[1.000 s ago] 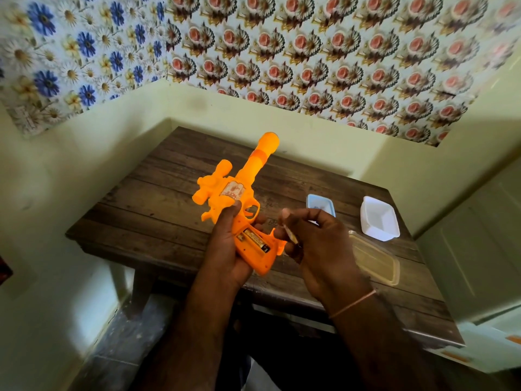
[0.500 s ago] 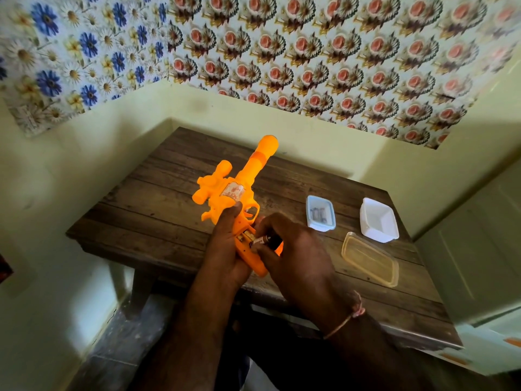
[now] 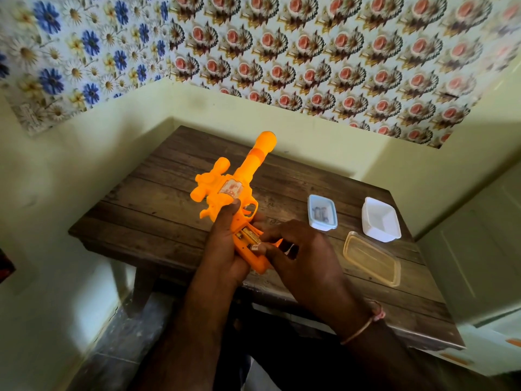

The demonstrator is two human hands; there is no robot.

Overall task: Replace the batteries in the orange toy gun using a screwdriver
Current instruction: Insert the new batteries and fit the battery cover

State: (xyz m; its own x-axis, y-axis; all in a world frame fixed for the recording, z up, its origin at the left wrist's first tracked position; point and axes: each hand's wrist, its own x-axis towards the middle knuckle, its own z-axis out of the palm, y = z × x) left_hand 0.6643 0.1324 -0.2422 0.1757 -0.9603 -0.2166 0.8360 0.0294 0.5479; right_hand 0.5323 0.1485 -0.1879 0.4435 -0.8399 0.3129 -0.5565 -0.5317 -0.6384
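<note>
Right hand (image 3: 298,249) pinching 1 battery (image 3: 255,247) at the grip's open slot.
Your left hand (image 3: 225,249) clamps the toy gun (image 3: 239,193); lay the battery along the slot.

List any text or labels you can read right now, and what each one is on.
None can be read.
Sticker on the orange toy gun: printed, too blurred to read.
Battery in the open grip compartment: label too small to read.
Items in the blue-rimmed container: markings unreadable.
</note>
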